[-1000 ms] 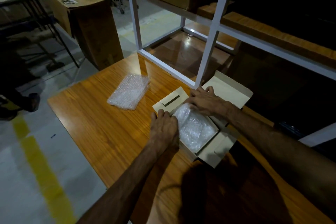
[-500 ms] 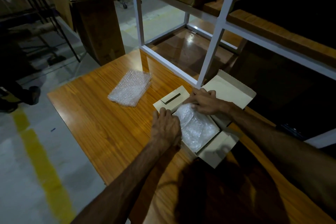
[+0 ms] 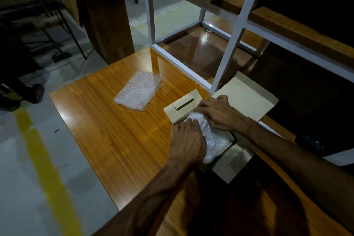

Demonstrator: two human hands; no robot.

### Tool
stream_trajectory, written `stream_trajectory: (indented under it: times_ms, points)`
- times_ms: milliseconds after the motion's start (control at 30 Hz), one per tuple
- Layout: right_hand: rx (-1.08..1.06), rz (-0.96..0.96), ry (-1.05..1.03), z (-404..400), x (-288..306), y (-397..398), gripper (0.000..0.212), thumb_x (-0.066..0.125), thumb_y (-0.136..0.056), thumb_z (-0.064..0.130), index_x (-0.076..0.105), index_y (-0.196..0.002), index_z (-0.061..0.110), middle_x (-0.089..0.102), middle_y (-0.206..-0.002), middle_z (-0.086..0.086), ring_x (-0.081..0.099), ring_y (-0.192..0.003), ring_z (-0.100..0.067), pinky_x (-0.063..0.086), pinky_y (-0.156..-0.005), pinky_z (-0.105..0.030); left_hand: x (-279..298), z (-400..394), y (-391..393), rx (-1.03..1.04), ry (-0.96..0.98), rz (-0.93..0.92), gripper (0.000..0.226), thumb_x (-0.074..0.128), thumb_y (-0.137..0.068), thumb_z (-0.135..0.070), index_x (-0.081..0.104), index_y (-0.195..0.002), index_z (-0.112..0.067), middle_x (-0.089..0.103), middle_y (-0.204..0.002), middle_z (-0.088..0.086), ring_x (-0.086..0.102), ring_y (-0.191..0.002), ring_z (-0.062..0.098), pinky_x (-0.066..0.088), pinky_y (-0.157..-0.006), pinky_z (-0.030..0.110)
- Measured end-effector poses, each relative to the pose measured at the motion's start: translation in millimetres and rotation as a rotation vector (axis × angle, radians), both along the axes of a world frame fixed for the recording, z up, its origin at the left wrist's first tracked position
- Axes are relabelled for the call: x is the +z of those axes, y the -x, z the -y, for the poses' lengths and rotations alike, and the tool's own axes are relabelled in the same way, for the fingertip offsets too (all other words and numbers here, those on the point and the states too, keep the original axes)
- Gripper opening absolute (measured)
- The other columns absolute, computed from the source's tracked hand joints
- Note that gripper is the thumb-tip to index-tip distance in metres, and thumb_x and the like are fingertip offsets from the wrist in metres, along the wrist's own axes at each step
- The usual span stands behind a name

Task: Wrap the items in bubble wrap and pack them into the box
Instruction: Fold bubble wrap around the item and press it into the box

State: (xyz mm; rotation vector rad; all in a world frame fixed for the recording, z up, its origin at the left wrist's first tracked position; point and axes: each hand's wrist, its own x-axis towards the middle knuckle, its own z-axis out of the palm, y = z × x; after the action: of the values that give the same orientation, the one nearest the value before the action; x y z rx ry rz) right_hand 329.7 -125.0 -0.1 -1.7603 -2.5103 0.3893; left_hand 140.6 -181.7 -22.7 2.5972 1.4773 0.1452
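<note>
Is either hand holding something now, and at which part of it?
Both hands press on the bubble-wrapped item inside the box: left hand on its left side, right hand on its far end. Whether fingers curl around it cannot be told.

1. Your wooden table (image 3: pixel 115 140) carries everything here; its grain runs away from you.
2. The open cardboard box (image 3: pixel 247 97) sits on it directly under your fingers (image 3: pixel 203 106), flaps spread flat.
3. A second bubble-wrap bundle (image 3: pixel 138 90) lies on the tabletop, well apart from your fingertips, beyond them to the left.
4. The white frame (image 3: pixel 228 48) stands just past your fingers.
</note>
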Motion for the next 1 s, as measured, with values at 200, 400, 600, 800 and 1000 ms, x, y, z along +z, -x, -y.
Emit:
stream_trajectory:
  times_ms: [200, 400, 600, 800, 1000]
  points:
    - [0.062, 0.285, 0.124, -15, 4, 1, 0.044, 0.067, -0.096, 0.035, 0.057, -0.136, 0.020, 0.056, -0.135, -0.003, 0.049, -0.130, -0.024, 0.018, -0.115, -0.045, -4, -14, -1, 0.001, 0.007, 0.003, 0.051, 0.058, -0.097, -0.037, 0.048, -0.138, -0.009, 0.059, -0.133, 0.013, 0.059, -0.117, 0.029, 0.038, -0.104, 0.046]
    - [0.062, 0.212, 0.094, -13, 7, 1, 0.047, 0.060, -0.095, 0.011, 0.060, -0.138, 0.031, 0.051, -0.144, 0.002, 0.040, -0.135, -0.027, 0.027, -0.112, -0.053, -10, -25, 12, -0.011, 0.012, 0.182, 0.032, 0.055, -0.099, -0.030, 0.056, -0.124, -0.010, 0.065, -0.126, 0.013, 0.061, -0.107, 0.031, 0.037, -0.098, 0.048]
    - [-0.038, 0.060, 0.165, -4, 11, -3, 0.037, 0.060, -0.099, 0.008, 0.060, -0.136, 0.008, 0.053, -0.135, -0.016, 0.045, -0.133, -0.031, 0.020, -0.117, -0.051, -12, -24, 13, 0.017, 0.020, 0.226, 0.031, 0.058, -0.089, -0.025, 0.059, -0.116, -0.009, 0.069, -0.115, 0.014, 0.062, -0.099, 0.033, 0.036, -0.089, 0.047]
    - [0.054, 0.202, 0.187, -19, 16, 1, 0.043, 0.057, -0.099, 0.016, 0.059, -0.141, 0.027, 0.055, -0.133, 0.000, 0.048, -0.130, -0.019, 0.016, -0.118, -0.054, -4, -25, 14, -0.021, 0.060, 0.131, 0.039, 0.052, -0.094, -0.031, 0.054, -0.129, -0.014, 0.068, -0.125, 0.009, 0.057, -0.113, 0.030, 0.031, -0.095, 0.046]
    - [0.111, 0.341, 0.107, -23, 20, 9, 0.036, 0.060, -0.100, 0.023, 0.061, -0.136, 0.026, 0.061, -0.136, 0.005, 0.050, -0.132, -0.023, 0.019, -0.117, -0.052, 7, -33, 12, -0.060, 0.092, -0.037, 0.045, 0.060, -0.096, -0.046, 0.050, -0.129, -0.017, 0.066, -0.128, 0.006, 0.045, -0.125, 0.027, 0.029, -0.104, 0.050]
